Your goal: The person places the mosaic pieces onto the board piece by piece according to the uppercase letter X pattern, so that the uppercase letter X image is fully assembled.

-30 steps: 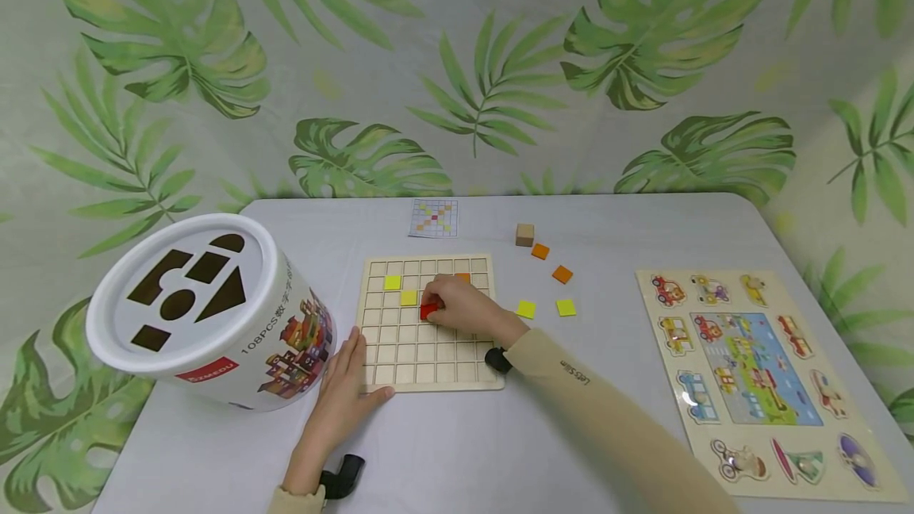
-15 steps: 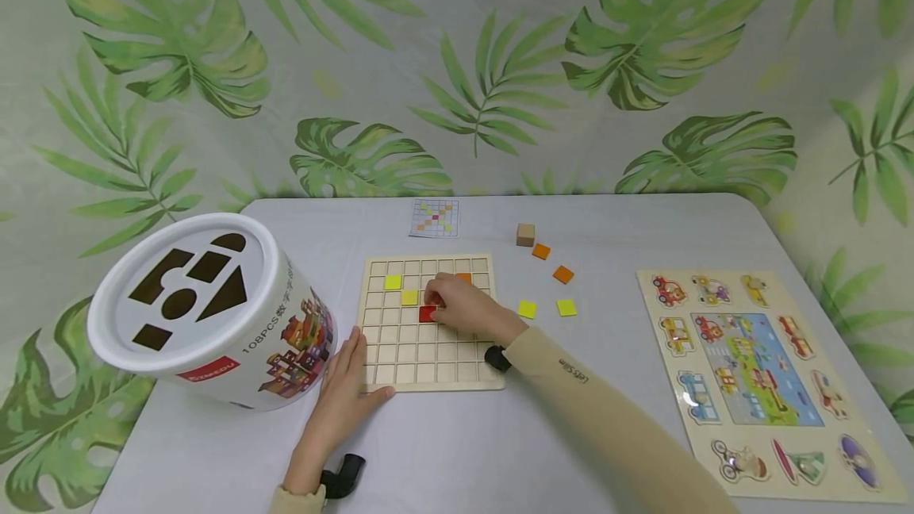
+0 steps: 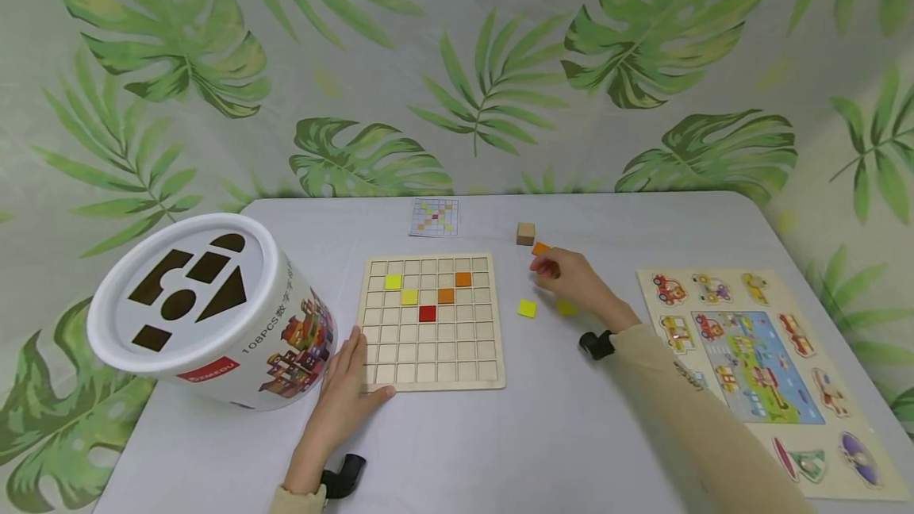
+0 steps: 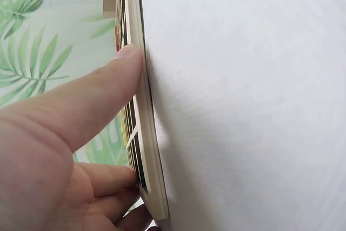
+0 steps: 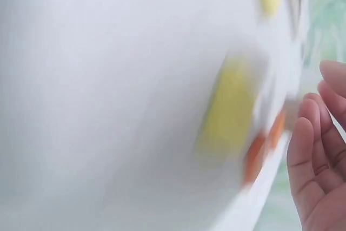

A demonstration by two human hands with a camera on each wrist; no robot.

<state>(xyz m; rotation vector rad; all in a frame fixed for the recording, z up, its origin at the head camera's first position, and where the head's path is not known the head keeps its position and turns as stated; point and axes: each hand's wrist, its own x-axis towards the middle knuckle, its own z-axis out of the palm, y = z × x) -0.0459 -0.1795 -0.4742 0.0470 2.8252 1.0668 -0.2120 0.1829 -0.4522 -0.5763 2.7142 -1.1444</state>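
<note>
A square wooden grid board (image 3: pixel 467 385) lies on the table with a red tile (image 3: pixel 427 313) in one cell. Two yellow tiles and two orange tiles (image 3: pixel 446 296) run diagonally up from it on either side. My left hand (image 3: pixel 346 391) rests at the board's near left corner, thumb on the front edge (image 4: pixel 127 60) and fingers along the left side. To the board's right, my right hand (image 3: pixel 571 280) hovers over loose tiles, fingers loosely bent and holding nothing visible. Under or beside it are an orange tile (image 3: pixel 540 248) and a yellow tile (image 5: pixel 230 109); another orange tile (image 5: pixel 254 158) shows in the right wrist view.
A printed pattern card (image 3: pixel 434 217) and a small wooden cube (image 3: pixel 525 233) stand behind. At left is a large white bucket (image 3: pixel 164 355) with shape cutouts in its lid. A vehicle picture puzzle (image 3: pixel 771 363) lies at right, partly under the right sleeve. Another yellow tile (image 3: pixel 527 308) lies beside the board.
My right hand has let go of the red tile, leaving it in its cell, and has moved right, off the board to the loose tiles. The left hand has stayed put.
</note>
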